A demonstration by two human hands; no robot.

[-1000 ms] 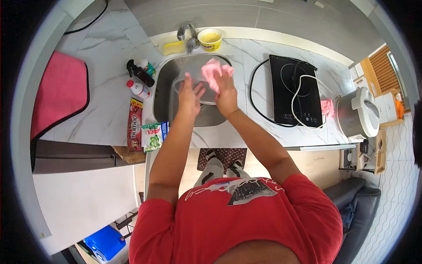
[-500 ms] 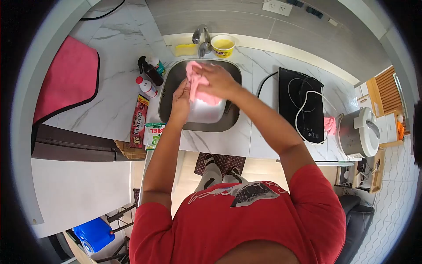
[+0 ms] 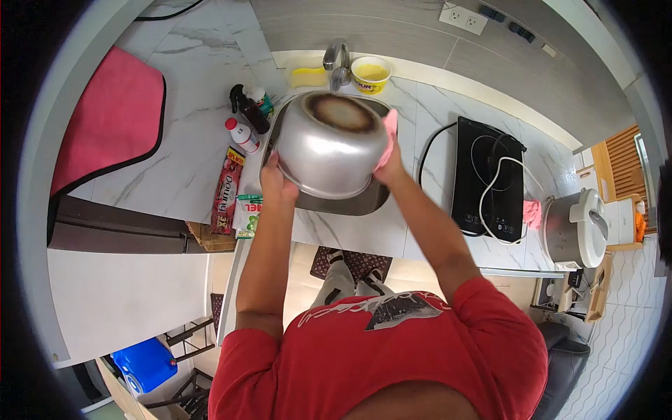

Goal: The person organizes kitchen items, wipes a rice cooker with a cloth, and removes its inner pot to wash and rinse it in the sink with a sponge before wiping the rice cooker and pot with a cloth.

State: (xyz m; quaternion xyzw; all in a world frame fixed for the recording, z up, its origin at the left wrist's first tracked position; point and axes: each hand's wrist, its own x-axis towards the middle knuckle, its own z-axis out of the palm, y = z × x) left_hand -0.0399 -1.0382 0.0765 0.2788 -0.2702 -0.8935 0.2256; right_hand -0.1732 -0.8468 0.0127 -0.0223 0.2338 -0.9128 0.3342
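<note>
A silver metal cooking pot, its base scorched brown, is held tilted over the sink with the bottom facing up and away from me. My left hand is closed on its rim at the lower left. On the opposite side, my right hand holds a pink cloth pressed against the pot's wall. Part of that hand's fingers is hidden behind the cloth and the pot. Behind the pot stands the faucet.
A yellow sponge and a yellow-white tub sit by the faucet. Left of the sink are a dark spray bottle, a white bottle and a red Downy pack. An induction cooktop and a rice cooker lie rightward.
The pot has been raised out of the sink and turned so its scorched base shows. My right hand has moved from the pot's top to its right side with the cloth.
</note>
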